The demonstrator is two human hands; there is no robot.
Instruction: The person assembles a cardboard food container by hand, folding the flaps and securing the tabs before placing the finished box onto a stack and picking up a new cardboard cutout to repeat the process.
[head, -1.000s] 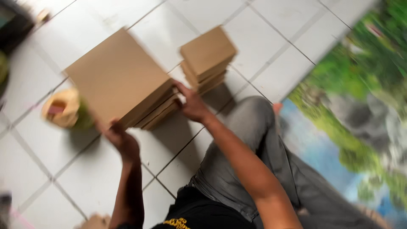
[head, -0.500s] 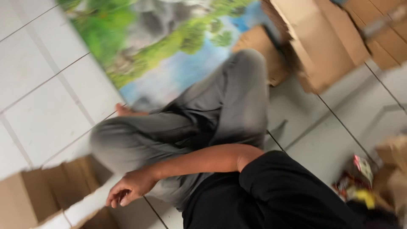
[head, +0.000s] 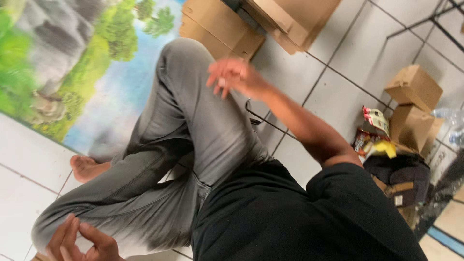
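Raised now, right hand (head: 237, 77) reaches toward flat brown cardboard stack (head: 220, 26), fingers open, empty.

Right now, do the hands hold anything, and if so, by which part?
The right hand, raised over the knee toward the flat cardboard boxes, is blurred; whether it pinches something small cannot be told. The left hand shows nothing held.

Flat brown cardboard stack (head: 227, 26) at top, two small brown boxes (head: 412, 104) right, red-and-yellow snack packets (head: 374, 135) beside them
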